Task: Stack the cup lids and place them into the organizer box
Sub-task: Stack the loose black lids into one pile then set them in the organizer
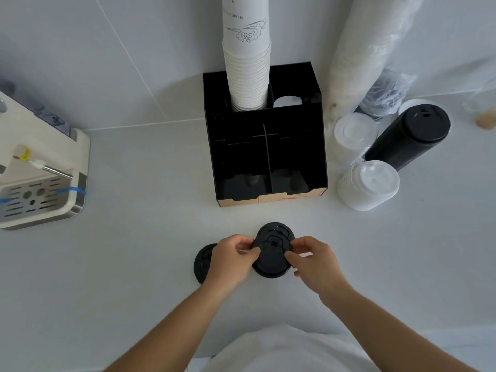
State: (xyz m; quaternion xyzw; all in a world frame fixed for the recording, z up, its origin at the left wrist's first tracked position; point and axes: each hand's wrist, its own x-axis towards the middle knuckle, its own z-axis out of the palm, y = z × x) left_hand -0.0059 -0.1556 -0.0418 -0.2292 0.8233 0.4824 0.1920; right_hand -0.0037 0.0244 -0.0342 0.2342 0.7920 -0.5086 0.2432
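A black cup lid (271, 257) is held above the white counter between both hands. My left hand (233, 260) pinches its left rim and my right hand (312, 260) pinches its right rim. Just behind it, partly covered, lies a second black lid (276, 228). A third black lid (201, 263) rests on the counter, half hidden under my left hand. The black organizer box (322, 146) stands further back in the middle, with divided compartments open toward me. The two front compartments look dark and their contents are unclear.
A tall stack of white paper cups (248, 73) stands in the box's back-left slot. Right of the box are stacks of white lids (369, 185), a black lid stack (410, 135) lying down, and bagged cup sleeves (370, 49). A coffee machine (40, 178) sits at the left.
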